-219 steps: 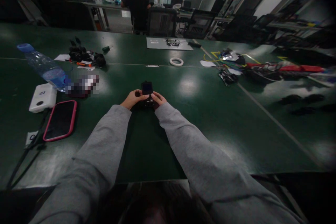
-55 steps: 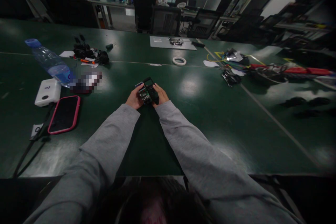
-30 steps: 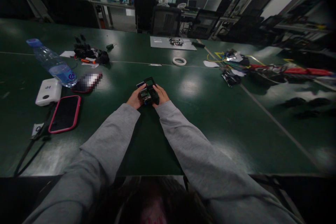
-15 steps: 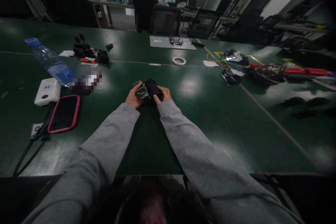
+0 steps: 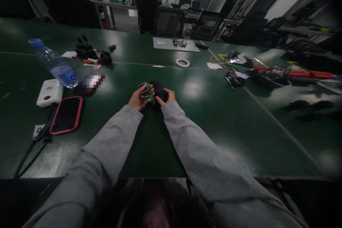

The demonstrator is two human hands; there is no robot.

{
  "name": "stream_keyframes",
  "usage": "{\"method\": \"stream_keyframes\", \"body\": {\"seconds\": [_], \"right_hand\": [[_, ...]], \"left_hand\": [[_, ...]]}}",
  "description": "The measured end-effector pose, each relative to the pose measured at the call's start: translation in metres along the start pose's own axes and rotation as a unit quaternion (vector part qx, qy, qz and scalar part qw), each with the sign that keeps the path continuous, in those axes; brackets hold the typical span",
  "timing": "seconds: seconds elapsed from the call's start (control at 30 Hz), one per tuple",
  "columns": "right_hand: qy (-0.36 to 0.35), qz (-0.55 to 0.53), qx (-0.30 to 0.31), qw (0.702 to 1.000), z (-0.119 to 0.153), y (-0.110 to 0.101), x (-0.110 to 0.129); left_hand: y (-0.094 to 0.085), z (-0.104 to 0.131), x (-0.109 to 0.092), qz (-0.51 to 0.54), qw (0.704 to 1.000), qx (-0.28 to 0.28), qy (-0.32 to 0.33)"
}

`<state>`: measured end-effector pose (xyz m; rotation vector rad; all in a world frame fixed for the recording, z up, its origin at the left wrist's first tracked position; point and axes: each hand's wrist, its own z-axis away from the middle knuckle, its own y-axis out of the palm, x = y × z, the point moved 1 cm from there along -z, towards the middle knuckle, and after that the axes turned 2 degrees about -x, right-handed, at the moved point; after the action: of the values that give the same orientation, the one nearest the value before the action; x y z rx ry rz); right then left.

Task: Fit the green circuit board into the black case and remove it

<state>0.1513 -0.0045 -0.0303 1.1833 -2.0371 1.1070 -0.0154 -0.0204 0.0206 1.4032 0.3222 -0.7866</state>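
Note:
My left hand (image 5: pixel 137 99) grips a green circuit board (image 5: pixel 148 96) with metal connectors on it, near the middle of the view. Beside it, my right hand (image 5: pixel 168 96) has its fingers around a black case (image 5: pixel 158 91). The board and the case are side by side over the green table (image 5: pixel 208 114), very close together. Some fingertips of my left hand show between the two parts. Whether board and case touch is hard to tell.
On the left are a water bottle (image 5: pixel 60 71), a white device (image 5: pixel 50 92) with a cable and a pink-edged phone (image 5: pixel 66 115). A white tape roll (image 5: pixel 182 63) lies ahead. Wires and red-handled tools (image 5: pixel 301 73) lie to the right. Across the room sits a person (image 5: pixel 146 5).
The black case has turned more upright in my right hand. The circuit board has tilted and shifted slightly right, and left fingertips now show between the two.

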Motion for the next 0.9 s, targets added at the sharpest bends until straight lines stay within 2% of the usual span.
{"method": "stream_keyframes", "body": {"seconds": [0.13,0.23,0.37,0.47,0.6,0.73,0.8,0.9], "right_hand": [[0.056,-0.023,-0.034,0.998,-0.002,-0.005,-0.002],[0.102,-0.024,-0.029,0.994,-0.004,-0.009,-0.006],[0.131,0.022,-0.017,0.991,-0.006,-0.018,-0.009],[0.122,0.088,-0.012,0.989,-0.007,-0.025,-0.006],[0.081,0.104,-0.012,0.991,-0.005,-0.024,0.001],[0.020,0.101,0.037,0.994,-0.006,-0.023,-0.010],[0.023,0.120,0.049,0.991,-0.013,-0.039,-0.026],[0.060,0.179,0.001,0.982,-0.027,-0.093,-0.052]], "left_hand": [[-0.003,0.003,-0.006,-0.025,1.000,0.014,-0.009],[-0.010,0.002,-0.013,-0.043,0.999,0.021,-0.008],[-0.016,0.000,-0.019,-0.025,1.000,-0.005,0.010],[-0.015,0.001,-0.022,-0.004,0.999,-0.028,0.022],[-0.013,0.003,-0.022,0.000,0.999,-0.032,0.028],[-0.016,0.003,-0.023,0.009,0.999,-0.040,0.030],[-0.018,0.002,-0.024,0.020,0.998,-0.047,0.031],[-0.021,0.000,-0.025,0.036,0.997,-0.054,0.035]]}}
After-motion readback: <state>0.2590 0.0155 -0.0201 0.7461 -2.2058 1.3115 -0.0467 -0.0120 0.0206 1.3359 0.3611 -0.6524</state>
